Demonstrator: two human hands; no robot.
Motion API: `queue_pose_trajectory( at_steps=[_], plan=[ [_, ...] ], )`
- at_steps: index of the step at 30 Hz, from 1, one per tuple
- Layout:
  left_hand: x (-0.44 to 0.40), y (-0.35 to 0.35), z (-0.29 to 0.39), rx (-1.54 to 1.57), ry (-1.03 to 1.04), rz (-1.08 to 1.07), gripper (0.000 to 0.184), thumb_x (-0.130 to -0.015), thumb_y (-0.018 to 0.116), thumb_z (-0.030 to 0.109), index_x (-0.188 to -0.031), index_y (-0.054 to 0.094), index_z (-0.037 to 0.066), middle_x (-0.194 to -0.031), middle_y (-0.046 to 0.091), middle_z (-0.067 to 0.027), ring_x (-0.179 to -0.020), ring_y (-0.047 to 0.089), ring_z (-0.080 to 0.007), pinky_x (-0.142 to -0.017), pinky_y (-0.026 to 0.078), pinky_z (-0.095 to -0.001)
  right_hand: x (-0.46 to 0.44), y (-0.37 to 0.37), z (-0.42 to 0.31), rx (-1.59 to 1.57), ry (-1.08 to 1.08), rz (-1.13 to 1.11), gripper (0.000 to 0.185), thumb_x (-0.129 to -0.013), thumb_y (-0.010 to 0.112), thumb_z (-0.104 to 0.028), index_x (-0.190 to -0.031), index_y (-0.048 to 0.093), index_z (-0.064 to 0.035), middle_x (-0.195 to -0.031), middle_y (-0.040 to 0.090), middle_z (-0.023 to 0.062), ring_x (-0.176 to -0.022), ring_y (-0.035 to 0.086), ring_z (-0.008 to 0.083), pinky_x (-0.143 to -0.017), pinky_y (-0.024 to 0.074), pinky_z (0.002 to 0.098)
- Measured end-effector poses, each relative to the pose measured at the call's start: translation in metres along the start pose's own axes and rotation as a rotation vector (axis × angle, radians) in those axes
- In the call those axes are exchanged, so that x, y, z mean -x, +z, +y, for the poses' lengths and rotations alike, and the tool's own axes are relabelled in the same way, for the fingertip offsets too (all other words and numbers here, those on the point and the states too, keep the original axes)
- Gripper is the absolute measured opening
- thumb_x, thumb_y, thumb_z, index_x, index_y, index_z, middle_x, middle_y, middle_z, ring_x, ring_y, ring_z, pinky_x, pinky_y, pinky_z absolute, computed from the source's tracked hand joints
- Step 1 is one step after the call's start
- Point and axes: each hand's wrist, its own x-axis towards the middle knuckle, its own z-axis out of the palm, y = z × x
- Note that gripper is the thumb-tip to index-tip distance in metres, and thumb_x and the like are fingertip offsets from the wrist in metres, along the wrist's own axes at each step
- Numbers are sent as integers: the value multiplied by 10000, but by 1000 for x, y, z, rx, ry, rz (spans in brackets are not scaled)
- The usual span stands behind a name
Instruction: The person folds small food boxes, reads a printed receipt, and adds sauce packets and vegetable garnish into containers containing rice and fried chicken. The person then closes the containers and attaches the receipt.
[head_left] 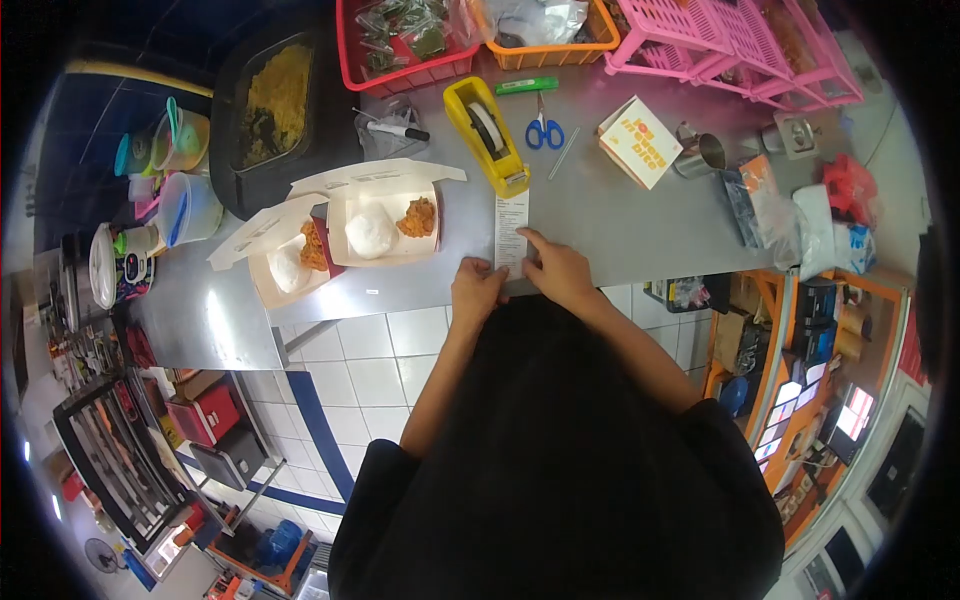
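A long printed paper receipt (511, 222) lies on the steel table, its far end under the front of a yellow tape dispenser (487, 137). My left hand (477, 288) has its fingers curled at the receipt's near left corner, closed on the paper. On the other side, my right hand (562, 270) rests with the index finger stretched out and touching the receipt's right edge; thumb and index are apart. Left of my hands stand two open food boxes, a larger one (384, 250) and a smaller one (290, 295), each with white rice and a piece of fried chicken.
Blue scissors (544, 133), a green cutter (527, 86) and a closed printed box (641, 142) lie beyond my right hand. A red basket (408, 72), an orange basket (555, 58) and a pink rack (735, 50) line the back. A black tub (225, 150) stands far left.
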Motion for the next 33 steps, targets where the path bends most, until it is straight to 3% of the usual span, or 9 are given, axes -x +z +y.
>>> queue_pose_trajectory(
  at_steps=[8,11,13,22,24,26,28,32,33],
  plan=[
    [22,0,2,-634,156,110,417,-839,779,299,-1112,596,43,-884,704,-139,-753,720,-349,-683,567,-465,-2,-5,1,57,13,-3,569,-859,712,-320,-1394,533,-244,-796,711,113,-747,705,346,-661,547,484],
    [20,5,7,-674,325,199,424,-839,775,293,-1165,605,82,-981,671,-138,-884,692,-376,-748,560,-484,-4,-10,2,58,1,-51,570,-862,709,-327,-1396,527,-251,-800,712,123,-766,710,357,-671,553,493],
    [10,5,9,-664,696,217,489,-840,771,292,-1258,591,113,-1040,626,-151,-913,675,-378,-767,559,-481,-7,-14,3,56,-12,-83,572,-862,708,-331,-1398,524,-254,-797,710,128,-772,711,363,-676,556,501],
    [-1,-7,24,-649,612,-51,653,-798,801,309,-1386,546,181,-1027,589,-156,-906,648,-372,-777,551,-471,-19,-24,31,4,-124,-197,598,-867,708,-344,-1417,515,-214,-794,699,171,-773,710,377,-677,560,508],
    [3,-13,15,-691,566,-75,688,-784,810,291,-1405,535,185,-1019,587,-158,-884,642,-368,-775,547,-467,-23,-24,51,-260,-188,-325,643,-883,726,-348,-1445,496,-137,-865,712,186,-798,713,356,-717,562,464],
    [-13,-2,16,-694,591,-102,776,-748,831,228,-1453,508,197,-998,585,-153,-853,622,-349,-783,538,-457,-13,-90,51,-209,-382,-490,631,-927,720,-339,-1455,486,-83,-994,728,174,-854,717,292,-773,555,406],
    [-11,1,24,-706,599,-119,824,-736,842,211,-1479,486,187,-909,562,-124,-905,598,-323,-839,529,-449,-3,-192,54,-580,-336,-674,529,-968,696,-266,-1429,517,-79,-1057,723,141,-899,708,215,-810,549,365],
    [-2,13,39,-716,553,-110,839,-689,852,169,-1451,503,161,-839,520,-81,-846,515,-283,-792,483,-405,-3,-347,149,-1091,-173,205,245,-984,692,-247,-1107,688,-35,-897,682,-19,-820,627,78,-736,514,264],
    [-6,14,32,-736,523,-114,866,-667,862,154,-1451,495,148,-847,510,-78,-842,503,-278,-788,476,-397,-3,-399,160,-710,94,476,183,-983,683,-215,-1000,694,-34,-850,674,-20,-797,618,66,-714,504,259]
  ],
)
